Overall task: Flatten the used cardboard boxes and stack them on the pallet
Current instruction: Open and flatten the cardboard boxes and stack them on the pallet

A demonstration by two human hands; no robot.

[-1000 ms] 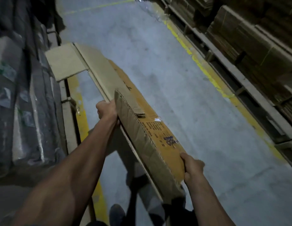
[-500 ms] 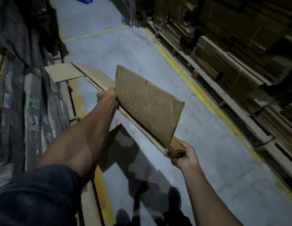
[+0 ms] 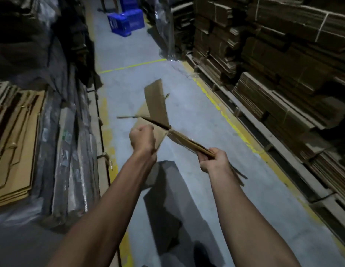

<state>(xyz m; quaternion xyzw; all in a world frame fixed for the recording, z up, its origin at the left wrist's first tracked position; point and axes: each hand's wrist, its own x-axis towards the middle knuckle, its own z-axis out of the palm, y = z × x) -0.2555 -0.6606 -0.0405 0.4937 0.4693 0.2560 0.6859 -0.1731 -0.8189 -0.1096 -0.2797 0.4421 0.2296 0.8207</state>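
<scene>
I hold a flattened brown cardboard box (image 3: 157, 105) out in front of me over the aisle floor, seen almost edge-on, with one flap standing up. My left hand (image 3: 142, 138) is curled into a fist around its left edge. My right hand (image 3: 213, 159) grips the near right end of the folded board. Flat cardboard sheets (image 3: 15, 151) lie stacked at the left, partly under plastic wrap. Whatever they rest on is hidden.
Tall stacks of bundled flat cardboard (image 3: 283, 64) on pallets line the right side behind a yellow floor line (image 3: 223, 112). Wrapped goods (image 3: 67, 141) line the left. Blue crates (image 3: 127, 22) stand far down the grey aisle. My shadow falls on the floor below.
The view has tilted up along the aisle. The cardboard has swung from broadside to nearly edge-on, and both hands have come closer together while still holding it.
</scene>
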